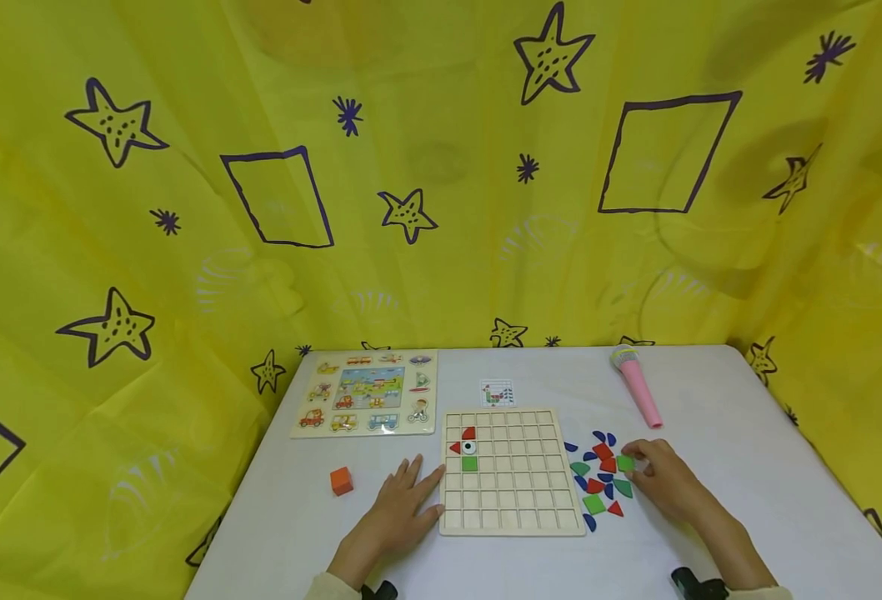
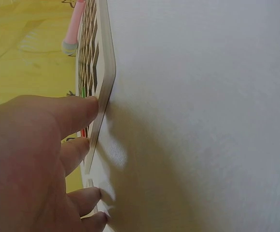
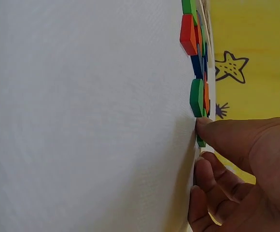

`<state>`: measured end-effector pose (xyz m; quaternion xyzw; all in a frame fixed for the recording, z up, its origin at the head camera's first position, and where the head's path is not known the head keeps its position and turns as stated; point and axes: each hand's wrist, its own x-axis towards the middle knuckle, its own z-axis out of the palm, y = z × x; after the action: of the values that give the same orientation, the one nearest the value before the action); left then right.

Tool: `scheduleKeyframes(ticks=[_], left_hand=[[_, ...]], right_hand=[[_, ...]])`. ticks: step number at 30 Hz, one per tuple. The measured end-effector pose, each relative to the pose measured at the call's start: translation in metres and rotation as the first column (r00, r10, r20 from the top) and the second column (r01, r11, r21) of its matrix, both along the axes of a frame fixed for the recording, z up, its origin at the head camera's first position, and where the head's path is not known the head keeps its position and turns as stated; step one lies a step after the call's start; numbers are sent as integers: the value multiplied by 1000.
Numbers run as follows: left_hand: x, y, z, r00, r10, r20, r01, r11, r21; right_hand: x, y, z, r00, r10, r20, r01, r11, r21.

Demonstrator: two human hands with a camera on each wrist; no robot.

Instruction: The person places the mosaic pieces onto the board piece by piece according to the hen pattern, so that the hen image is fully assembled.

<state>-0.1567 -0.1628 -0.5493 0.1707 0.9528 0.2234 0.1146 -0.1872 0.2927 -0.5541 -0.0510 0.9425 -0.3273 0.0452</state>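
Note:
In the head view, my left hand (image 1: 402,508) lies with its fingers spread at the left edge of a wooden grid board (image 1: 516,485). Thumb and index finger touch the board's side in the left wrist view. A red quarter-round piece (image 1: 468,433), a red triangle (image 1: 455,448), a white eye piece (image 1: 468,447) and a green square (image 1: 469,464) sit in its upper left cells. To the right, my right hand (image 1: 669,479) pinches another green square (image 1: 625,464) between thumb and index finger, at the edge of a pile of loose pieces (image 1: 608,465).
A picture card (image 1: 498,393) lies behind the board. A vehicle puzzle (image 1: 317,375) is at the back left, an orange cube (image 1: 341,481) before it. A pink microphone (image 1: 642,393) lies at the back right. Yellow curtain (image 1: 441,283) borders the white table (image 1: 276,500).

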Motion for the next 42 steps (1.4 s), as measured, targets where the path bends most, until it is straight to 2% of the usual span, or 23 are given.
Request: scheduleKeyframes(ticks=[15, 22, 28, 36, 42], left_hand=[[0, 0, 0, 1000, 10, 3, -10, 1000, 4], [0, 0, 0, 1000, 13, 4, -13, 1000, 6], [-1, 1, 0, 1000, 13, 10, -13, 1000, -1], [-1, 1, 1, 1000, 12, 9, -12, 1000, -3], [-1, 2, 2, 1000, 11, 7, -11, 1000, -4]], right_hand=[[0, -5, -1, 999, 30, -31, -31, 999, -11], [-3, -5, -2, 999, 24, -39, -23, 999, 26], [-6, -6, 1, 1000, 11, -13, -10, 1000, 23], [-12, -24, 7, 999, -9, 40, 10, 1000, -28], [-16, -44, 7, 999, 37, -12, -37, 999, -23]])
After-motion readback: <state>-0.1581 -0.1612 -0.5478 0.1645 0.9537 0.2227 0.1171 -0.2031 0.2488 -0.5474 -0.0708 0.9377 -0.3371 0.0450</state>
